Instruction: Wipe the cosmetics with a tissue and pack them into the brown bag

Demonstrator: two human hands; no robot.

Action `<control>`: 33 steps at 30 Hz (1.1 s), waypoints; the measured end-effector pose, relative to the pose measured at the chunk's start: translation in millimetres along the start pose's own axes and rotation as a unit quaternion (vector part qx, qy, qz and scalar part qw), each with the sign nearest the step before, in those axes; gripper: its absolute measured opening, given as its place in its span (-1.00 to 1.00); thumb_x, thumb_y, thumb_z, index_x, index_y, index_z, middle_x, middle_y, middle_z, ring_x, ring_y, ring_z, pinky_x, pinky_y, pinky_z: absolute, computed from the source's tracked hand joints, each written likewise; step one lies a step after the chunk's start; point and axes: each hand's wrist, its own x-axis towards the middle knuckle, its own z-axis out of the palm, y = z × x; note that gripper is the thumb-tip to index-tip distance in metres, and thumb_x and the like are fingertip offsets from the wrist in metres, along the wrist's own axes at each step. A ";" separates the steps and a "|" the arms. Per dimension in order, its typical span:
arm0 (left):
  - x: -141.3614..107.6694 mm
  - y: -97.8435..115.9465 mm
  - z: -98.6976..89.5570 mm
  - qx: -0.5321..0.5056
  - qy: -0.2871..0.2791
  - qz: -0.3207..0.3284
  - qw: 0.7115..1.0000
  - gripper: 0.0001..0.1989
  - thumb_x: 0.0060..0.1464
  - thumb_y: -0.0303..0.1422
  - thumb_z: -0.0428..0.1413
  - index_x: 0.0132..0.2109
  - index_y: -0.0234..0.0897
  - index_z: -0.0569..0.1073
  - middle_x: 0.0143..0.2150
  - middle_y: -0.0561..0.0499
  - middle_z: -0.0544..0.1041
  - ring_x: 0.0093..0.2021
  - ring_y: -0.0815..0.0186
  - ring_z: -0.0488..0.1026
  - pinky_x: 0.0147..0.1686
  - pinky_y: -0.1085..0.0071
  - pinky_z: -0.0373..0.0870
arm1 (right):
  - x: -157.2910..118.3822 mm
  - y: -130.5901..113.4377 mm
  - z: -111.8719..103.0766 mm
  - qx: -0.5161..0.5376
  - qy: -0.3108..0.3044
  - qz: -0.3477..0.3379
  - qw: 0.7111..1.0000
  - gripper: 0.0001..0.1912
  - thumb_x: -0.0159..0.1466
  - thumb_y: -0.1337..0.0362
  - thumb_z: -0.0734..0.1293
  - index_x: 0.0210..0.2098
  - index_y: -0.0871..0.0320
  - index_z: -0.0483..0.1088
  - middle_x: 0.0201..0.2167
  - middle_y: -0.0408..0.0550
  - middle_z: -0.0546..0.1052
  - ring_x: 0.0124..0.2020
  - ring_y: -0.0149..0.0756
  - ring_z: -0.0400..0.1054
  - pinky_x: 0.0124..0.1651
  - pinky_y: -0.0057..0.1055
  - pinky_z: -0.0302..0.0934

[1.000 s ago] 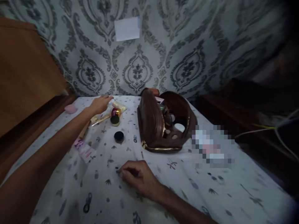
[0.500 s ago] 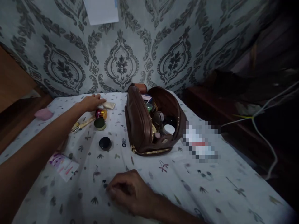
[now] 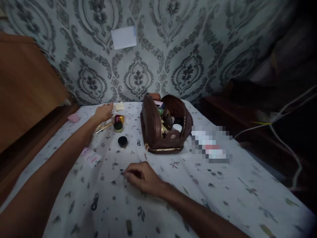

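Note:
At the far left of the cloth, my left hand [image 3: 105, 112] has its fingers closed on the end of a small cream-coloured tube [image 3: 119, 106]. Just below lie a red jar with a gold lid [image 3: 119, 119], a dark-lidded round jar [image 3: 118, 126] and thin brushes [image 3: 105, 126]. Nearer to me is a small black round jar [image 3: 123, 141]. My right hand [image 3: 143, 178] rests on the cloth in front, fingers curled in with nothing visible in them. Beyond it stands an unzipped brown makeup bag [image 3: 162, 145] filled with jars and other cosmetics.
A pink sponge-like piece [image 3: 73, 118] lies by the left edge, and a white-and-pink packet [image 3: 91, 157] beside my left forearm. Right of the bag is a blurred-out item [image 3: 210, 143]. White cables [image 3: 284, 142] hang at the right. A patterned curtain [image 3: 138, 77] backs the surface.
My left hand has closed on the cream tube and tilted it up slightly. The view has tilted up and turned left. My right hand stays curled on the cloth.

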 end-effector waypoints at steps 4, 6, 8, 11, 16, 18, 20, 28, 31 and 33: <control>-43.4 -1.7 -15.5 -0.048 0.033 -0.022 0.998 -0.57 0.19 -0.25 0.05 0.16 -0.27 0.23 0.07 -0.25 0.52 0.05 -0.04 0.49 -0.11 0.20 0.40 | 3.1 5.5 0.0 0.051 0.012 0.017 0.999 -0.73 0.28 0.13 0.30 -0.30 0.23 0.49 -0.54 -0.14 0.44 -0.55 -0.45 0.26 -0.48 -0.52 0.15; -72.9 3.0 -16.6 -0.079 0.040 -0.014 0.996 -0.59 0.20 -0.17 0.04 0.13 -0.21 0.24 0.02 -0.14 0.55 -0.01 0.03 0.52 -0.15 0.26 0.40 | 6.1 9.3 -0.2 0.091 0.032 0.031 0.995 -0.62 0.28 0.04 0.31 -0.11 0.23 0.47 -0.45 -0.08 0.49 -0.52 -0.41 0.35 -0.48 -0.50 0.21; -106.9 14.9 -12.6 -0.133 0.044 0.009 0.990 -0.59 0.19 -0.11 0.05 0.10 -0.17 0.24 0.01 -0.06 0.55 -0.04 0.11 0.53 -0.15 0.31 0.40 | 9.2 13.3 0.1 0.135 0.060 0.035 0.988 -0.44 0.25 -0.05 0.34 0.09 0.21 0.39 -0.26 0.02 0.51 -0.39 -0.32 0.45 -0.46 -0.47 0.27; -158.2 45.4 -3.4 -0.341 0.070 0.052 0.936 -0.59 0.15 -0.07 0.09 0.03 -0.21 0.30 0.03 -0.08 0.53 -0.02 0.09 0.51 -0.10 0.28 0.40 | 12.8 18.0 3.7 0.231 0.081 0.036 0.969 -0.27 0.23 -0.12 0.36 0.29 0.05 0.23 0.08 0.13 0.43 -0.07 -0.19 0.47 -0.27 -0.34 0.41; -208.8 97.1 2.1 -0.468 0.053 0.066 0.880 -0.72 0.18 -0.17 0.09 -0.04 -0.22 0.33 -0.05 -0.07 0.54 -0.02 0.12 0.49 -0.03 0.25 0.38 | 14.6 15.0 11.7 0.352 0.070 0.037 0.933 -0.39 0.20 -0.18 0.38 0.15 -0.07 0.32 0.06 -0.03 0.46 -0.11 -0.27 0.44 -0.13 -0.29 0.41; -214.5 106.2 2.5 -0.450 0.068 0.058 0.889 -0.73 0.22 -0.15 0.06 -0.07 -0.23 0.34 -0.09 -0.09 0.51 -0.02 0.11 0.48 -0.01 0.20 0.38 | 14.7 11.7 12.0 0.371 0.064 0.048 0.925 -0.42 0.16 -0.20 0.40 0.03 -0.02 0.37 -0.05 -0.06 0.50 -0.20 -0.31 0.43 -0.24 -0.37 0.39; -216.6 110.0 3.5 -0.417 0.099 0.044 0.903 -0.70 0.25 -0.13 0.02 -0.04 -0.26 0.34 -0.07 -0.13 0.45 -0.02 0.10 0.45 -0.01 0.16 0.39 | 14.8 10.1 11.7 0.378 0.063 0.062 0.922 -0.44 0.14 -0.21 0.41 -0.03 0.01 0.37 -0.14 -0.08 0.52 -0.30 -0.35 0.42 -0.35 -0.44 0.33; -212.6 128.8 -3.2 -0.272 0.235 0.032 0.933 -0.46 0.25 -0.11 0.04 0.25 -0.30 0.17 0.29 -0.30 0.22 0.31 -0.04 0.18 0.13 0.05 0.34 | 11.8 15.4 19.4 0.265 0.063 0.060 0.960 -0.48 0.25 -0.24 0.24 -0.14 0.08 0.39 -0.47 -0.12 0.45 -0.52 -0.32 0.31 -0.50 -0.40 0.21; -199.5 128.6 -15.7 -0.274 0.220 0.008 0.936 -0.59 0.28 -0.16 0.00 0.17 -0.26 0.26 0.17 -0.21 0.39 0.17 0.05 0.36 0.10 0.13 0.35 | 8.2 12.1 17.7 0.238 0.050 0.059 0.968 -0.43 0.22 -0.31 0.23 -0.37 0.11 0.35 -0.63 -0.18 0.37 -0.62 -0.37 0.22 -0.56 -0.43 0.12; -188.2 122.4 -22.9 -0.284 0.195 -0.029 0.938 -0.71 0.30 -0.18 -0.03 0.04 -0.24 0.35 -0.06 -0.11 0.52 -0.04 0.10 0.47 0.00 0.19 0.38 | 6.4 8.7 15.5 0.230 0.039 0.052 0.971 -0.38 0.19 -0.37 0.21 -0.43 0.11 0.31 -0.70 -0.21 0.32 -0.67 -0.41 0.15 -0.61 -0.46 0.05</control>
